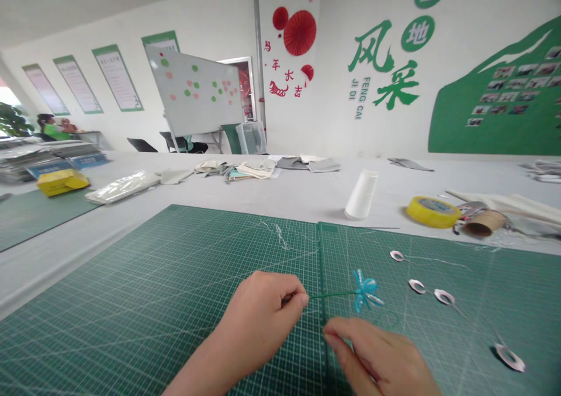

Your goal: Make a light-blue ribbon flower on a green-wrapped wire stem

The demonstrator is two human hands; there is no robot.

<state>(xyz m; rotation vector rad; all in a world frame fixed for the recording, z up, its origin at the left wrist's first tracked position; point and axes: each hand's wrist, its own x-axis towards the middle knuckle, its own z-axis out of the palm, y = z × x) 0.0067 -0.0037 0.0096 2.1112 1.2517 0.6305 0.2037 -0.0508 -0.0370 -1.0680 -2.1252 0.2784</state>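
A blue flower [366, 291] with looped petals and a thin green stem [335, 294] points to the right above the green cutting mats. My left hand [267, 302] pinches the stem's left end between thumb and forefinger. Below the stem and nearer to me, my right hand [372, 352] is closed, thumb and forefinger together; what it holds, if anything, is too small to make out. Right of the flower lie several pale oval rings with thin wire or thread, among them one ring [509, 357] at the lower right.
Beyond the mats [175, 256] stand a white thread cone [362, 194], yellow tape [433, 211] and a cardboard tube [484, 223]. Fabric pieces [258, 168], a plastic-wrapped packet [125, 187] and a yellow box [62, 181] lie farther back. A person [55, 128] sits at the far left.
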